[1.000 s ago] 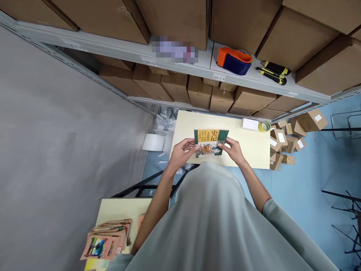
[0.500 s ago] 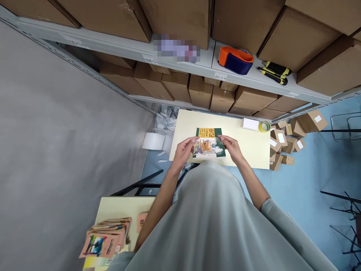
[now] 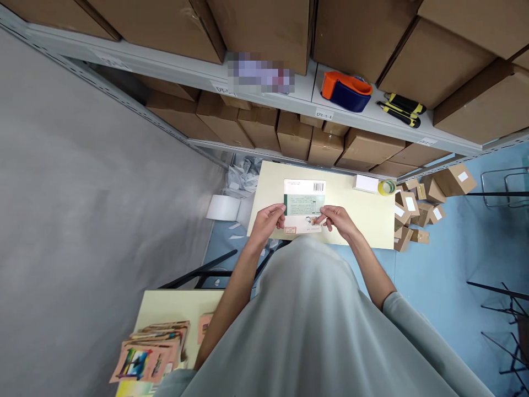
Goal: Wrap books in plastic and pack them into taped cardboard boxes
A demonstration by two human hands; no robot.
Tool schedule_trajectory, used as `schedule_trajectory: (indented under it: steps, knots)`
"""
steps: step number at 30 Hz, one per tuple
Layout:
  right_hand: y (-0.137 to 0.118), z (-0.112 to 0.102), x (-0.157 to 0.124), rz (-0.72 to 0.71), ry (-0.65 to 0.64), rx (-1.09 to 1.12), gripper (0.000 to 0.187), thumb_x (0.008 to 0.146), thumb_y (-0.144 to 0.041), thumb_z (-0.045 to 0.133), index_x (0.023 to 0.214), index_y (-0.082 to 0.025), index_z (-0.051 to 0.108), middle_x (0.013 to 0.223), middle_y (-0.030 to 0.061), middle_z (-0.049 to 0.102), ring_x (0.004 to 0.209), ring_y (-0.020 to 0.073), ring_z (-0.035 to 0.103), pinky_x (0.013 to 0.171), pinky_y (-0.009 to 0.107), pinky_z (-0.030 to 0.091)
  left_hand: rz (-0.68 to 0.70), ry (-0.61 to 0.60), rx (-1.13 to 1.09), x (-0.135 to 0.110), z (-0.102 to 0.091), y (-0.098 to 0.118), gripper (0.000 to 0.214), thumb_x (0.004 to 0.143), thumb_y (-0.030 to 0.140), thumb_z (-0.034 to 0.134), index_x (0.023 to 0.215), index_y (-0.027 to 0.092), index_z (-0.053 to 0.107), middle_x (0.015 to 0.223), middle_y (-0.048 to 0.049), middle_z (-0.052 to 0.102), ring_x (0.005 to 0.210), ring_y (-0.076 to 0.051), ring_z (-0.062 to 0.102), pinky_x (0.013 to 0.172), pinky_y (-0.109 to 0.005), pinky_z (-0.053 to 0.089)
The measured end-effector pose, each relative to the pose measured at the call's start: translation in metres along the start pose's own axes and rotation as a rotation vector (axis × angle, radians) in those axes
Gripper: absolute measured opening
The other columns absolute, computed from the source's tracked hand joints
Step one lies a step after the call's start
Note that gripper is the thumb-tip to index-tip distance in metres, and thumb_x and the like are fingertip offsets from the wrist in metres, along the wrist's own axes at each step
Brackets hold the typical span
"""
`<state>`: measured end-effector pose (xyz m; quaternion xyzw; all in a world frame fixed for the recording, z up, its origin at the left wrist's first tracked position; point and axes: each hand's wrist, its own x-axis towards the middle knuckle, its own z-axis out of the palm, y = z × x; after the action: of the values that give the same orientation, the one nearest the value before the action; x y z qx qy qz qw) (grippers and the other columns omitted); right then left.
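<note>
Turned over since the earlier frame, the book [image 3: 305, 198] shows its pale back cover and a barcode [image 3: 318, 187] at the far right corner, where the illustrated front lay half a second ago. The left hand [image 3: 269, 221] pinches its left edge and the right hand [image 3: 338, 220] its right edge, so the hands stand apart from each other with both clamped on it. It lies at the near side of the bench [image 3: 363, 220], left of the middle, though whether it touches the surface or is held just above, I cannot tell. That edge grip seems the weak point: if one set of fingertips loosens first, the book could swing toward the near side and drop past the bench to the floor [image 3: 425, 275]. Squeezing inward too hard might bow the cover or crease its edges. Should the right hand sweep toward the far right, it could knock the white box [image 3: 366, 183] into the tape roll [image 3: 387, 188] just beside it, and the roll, so near the right end, might tumble onto the cartons [image 3: 419, 204]
</note>
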<state>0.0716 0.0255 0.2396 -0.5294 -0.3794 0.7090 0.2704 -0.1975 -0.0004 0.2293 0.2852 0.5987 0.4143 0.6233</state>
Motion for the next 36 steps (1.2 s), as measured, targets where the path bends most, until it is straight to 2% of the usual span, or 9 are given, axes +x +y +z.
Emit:
schedule_trajectory:
  steps: [3,10,13,15,18,21,26,31,36]
  knots:
    - [-0.001,0.001,0.000,-0.001,0.008,-0.004,0.056,0.080,-0.073,0.087,0.090,-0.018,0.080,0.074,0.0034,0.082,0.042,0.0086,0.047,0.069,0.033,0.058,0.007,0.001,0.002,0.000,-0.002,-0.002,0.059,0.075,0.068,0.089,0.102,0.017,0.077,0.068,-0.0021,0.071,0.052,-0.014,0.062,0.052,-0.029,0.048]
    - [-0.004,0.004,0.000,0.047,0.041,0.067,0.071,0.095,-0.085,0.063,0.112,-0.019,0.081,0.101,0.0107,0.086,0.064,0.0170,0.070,0.087,0.038,0.063,-0.020,-0.004,0.038,-0.009,-0.010,0.000,0.081,0.094,0.085,0.057,0.120,0.011,0.076,0.105,-0.0189,0.084,0.076,-0.024,0.079,0.072,-0.036,0.065]
    - [0.007,0.006,0.007,0.003,0.026,0.009,0.060,0.093,-0.075,0.074,0.123,-0.023,0.081,0.112,0.0079,0.084,0.093,0.0228,0.079,0.097,0.039,0.062,0.009,-0.028,0.092,-0.008,-0.016,-0.009,0.073,0.091,0.074,0.071,0.128,0.012,0.077,0.118,-0.0180,0.083,0.100,-0.028,0.081,0.085,-0.036,0.066]
    - [0.020,0.009,0.014,-0.064,0.022,-0.040,0.058,0.086,-0.062,0.087,0.131,-0.027,0.079,0.130,0.0072,0.080,0.122,0.0274,0.074,0.107,0.039,0.058,0.040,-0.033,0.115,-0.004,-0.021,-0.020,0.075,0.083,0.060,0.084,0.143,0.015,0.072,0.127,-0.0174,0.081,0.117,-0.030,0.077,0.094,-0.036,0.064]
    - [0.043,0.016,0.028,-0.129,0.027,-0.043,0.080,0.078,-0.049,0.094,0.151,-0.030,0.067,0.148,0.0078,0.073,0.142,0.0294,0.064,0.119,0.043,0.051,0.053,-0.019,0.089,0.005,-0.031,-0.043,0.098,0.079,0.045,0.086,0.167,0.020,0.049,0.145,-0.0193,0.074,0.123,-0.030,0.075,0.104,-0.042,0.062]
    - [0.068,0.025,0.044,-0.084,0.031,0.037,0.099,0.074,-0.049,0.095,0.162,-0.028,0.056,0.141,0.0107,0.077,0.134,0.0298,0.069,0.119,0.050,0.052,0.031,0.003,0.072,0.016,-0.047,-0.066,0.095,0.079,0.041,0.084,0.166,0.018,0.051,0.157,-0.0231,0.065,0.130,-0.033,0.072,0.112,-0.049,0.058]
    - [0.096,0.046,0.078,-0.026,0.062,0.061,0.074,0.068,-0.051,0.099,0.133,-0.021,0.078,0.129,0.0125,0.081,0.130,0.0331,0.071,0.116,0.051,0.055,-0.012,0.078,0.103,0.048,-0.081,-0.094,0.075,0.081,0.039,0.082,0.151,0.017,0.067,0.156,-0.0202,0.067,0.150,-0.038,0.059,0.119,-0.047,0.053]
    - [0.108,0.069,0.145,0.026,0.146,0.013,0.076,0.069,-0.050,0.096,0.135,-0.018,0.078,0.105,0.0058,0.080,0.102,0.0250,0.075,0.105,0.046,0.060,-0.037,0.230,0.148,0.112,-0.105,-0.106,0.057,0.083,0.025,0.074,0.139,0.012,0.074,0.130,-0.0171,0.078,0.121,-0.029,0.075,0.109,-0.045,0.060]
    - [0.120,0.085,0.225,-0.009,0.214,-0.030,0.066,0.073,-0.043,0.091,0.133,-0.019,0.079,0.093,0.0004,0.077,0.083,0.0180,0.071,0.095,0.039,0.063,0.023,0.322,0.176,0.179,-0.122,-0.114,0.053,0.081,0.013,0.071,0.134,0.015,0.076,0.131,-0.0158,0.078,0.113,-0.025,0.076,0.109,-0.044,0.061]
